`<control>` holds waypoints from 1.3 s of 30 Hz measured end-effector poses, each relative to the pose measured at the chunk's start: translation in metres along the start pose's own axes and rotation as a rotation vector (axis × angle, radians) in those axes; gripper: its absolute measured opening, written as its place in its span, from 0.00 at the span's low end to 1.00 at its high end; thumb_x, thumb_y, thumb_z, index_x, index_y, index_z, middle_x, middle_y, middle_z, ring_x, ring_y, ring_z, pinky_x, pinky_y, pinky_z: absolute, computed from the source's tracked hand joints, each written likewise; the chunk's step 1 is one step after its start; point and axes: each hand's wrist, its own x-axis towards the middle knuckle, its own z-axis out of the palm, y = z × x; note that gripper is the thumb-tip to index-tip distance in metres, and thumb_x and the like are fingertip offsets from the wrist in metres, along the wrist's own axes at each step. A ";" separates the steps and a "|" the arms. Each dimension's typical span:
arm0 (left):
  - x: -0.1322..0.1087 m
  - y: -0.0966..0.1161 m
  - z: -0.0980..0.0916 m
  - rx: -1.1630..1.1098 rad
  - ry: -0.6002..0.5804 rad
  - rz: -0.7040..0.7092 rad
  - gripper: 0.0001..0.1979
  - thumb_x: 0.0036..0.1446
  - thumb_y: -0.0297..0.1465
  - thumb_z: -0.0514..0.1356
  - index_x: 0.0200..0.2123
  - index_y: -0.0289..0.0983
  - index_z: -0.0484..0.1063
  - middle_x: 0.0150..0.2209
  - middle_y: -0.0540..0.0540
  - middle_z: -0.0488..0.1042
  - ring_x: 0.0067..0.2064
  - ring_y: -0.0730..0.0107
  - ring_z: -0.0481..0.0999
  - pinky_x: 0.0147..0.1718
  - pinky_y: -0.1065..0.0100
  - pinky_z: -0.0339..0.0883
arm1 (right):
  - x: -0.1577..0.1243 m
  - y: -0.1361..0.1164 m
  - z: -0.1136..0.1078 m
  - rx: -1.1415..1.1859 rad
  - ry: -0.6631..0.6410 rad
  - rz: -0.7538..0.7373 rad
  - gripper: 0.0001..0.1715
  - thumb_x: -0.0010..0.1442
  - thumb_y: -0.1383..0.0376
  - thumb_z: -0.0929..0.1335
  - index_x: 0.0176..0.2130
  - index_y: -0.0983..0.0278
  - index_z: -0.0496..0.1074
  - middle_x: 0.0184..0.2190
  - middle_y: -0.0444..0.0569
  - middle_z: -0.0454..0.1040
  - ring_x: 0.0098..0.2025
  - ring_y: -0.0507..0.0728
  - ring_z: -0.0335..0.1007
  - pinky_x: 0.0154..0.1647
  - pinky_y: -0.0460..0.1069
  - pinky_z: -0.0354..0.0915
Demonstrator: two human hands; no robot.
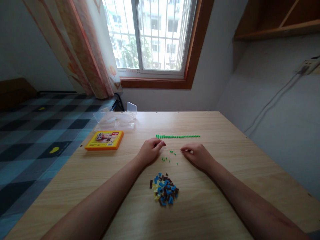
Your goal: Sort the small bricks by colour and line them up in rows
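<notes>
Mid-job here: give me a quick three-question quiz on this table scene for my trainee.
1. True or false: the green row lies farther from the camera than the left hand and the right hand.
2. Which colour is absent from the mixed pile? A blue, B yellow, C pink.
3. Fill in: the orange box lies on the ___ side of the table.
Key: 1 true; 2 C; 3 left.

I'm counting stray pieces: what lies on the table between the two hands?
In the head view, a few loose green pieces lie scattered between the left hand and right hand.
</notes>
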 end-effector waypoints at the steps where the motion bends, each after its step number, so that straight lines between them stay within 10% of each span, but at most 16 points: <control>1: 0.000 0.000 0.000 -0.001 -0.001 0.002 0.16 0.63 0.36 0.54 0.34 0.37 0.81 0.34 0.46 0.81 0.37 0.64 0.77 0.41 0.64 0.68 | 0.000 0.000 0.001 -0.004 -0.016 -0.006 0.10 0.61 0.70 0.68 0.38 0.61 0.81 0.37 0.49 0.82 0.39 0.57 0.78 0.44 0.51 0.70; 39: -0.002 -0.007 -0.004 -0.079 0.075 -0.133 0.18 0.60 0.39 0.54 0.32 0.35 0.80 0.28 0.46 0.78 0.32 0.64 0.75 0.35 0.66 0.65 | -0.005 0.002 0.003 -0.030 -0.024 -0.071 0.09 0.63 0.69 0.68 0.39 0.63 0.80 0.33 0.49 0.78 0.35 0.55 0.73 0.39 0.48 0.66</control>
